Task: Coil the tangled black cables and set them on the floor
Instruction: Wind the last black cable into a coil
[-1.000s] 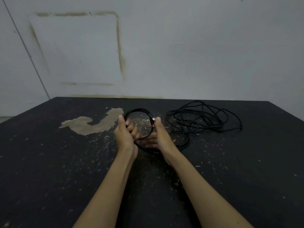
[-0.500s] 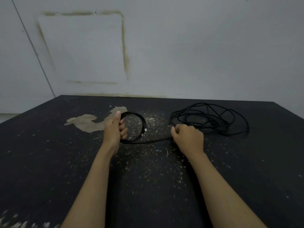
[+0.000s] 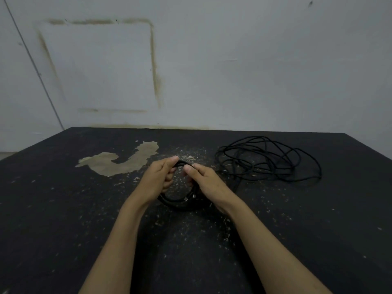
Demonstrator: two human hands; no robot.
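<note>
The dark floor [image 3: 63, 209], speckled with pale debris, carries the loose tangle of black cable [image 3: 269, 160] at far right, and it looks no smaller than half a second ago. What changed is you: your right hand [image 3: 209, 183] has come back from that tangle to meet your left hand [image 3: 156, 180] at the centre, so another loop has likely joined the coil [image 3: 180, 201] (most of the cable is not yet gathered). Both hands now pinch the coil's top, thumbs and fingers closed on the strands, nearly touching; its lower arc hangs between your wrists, just above or on the floor.
</note>
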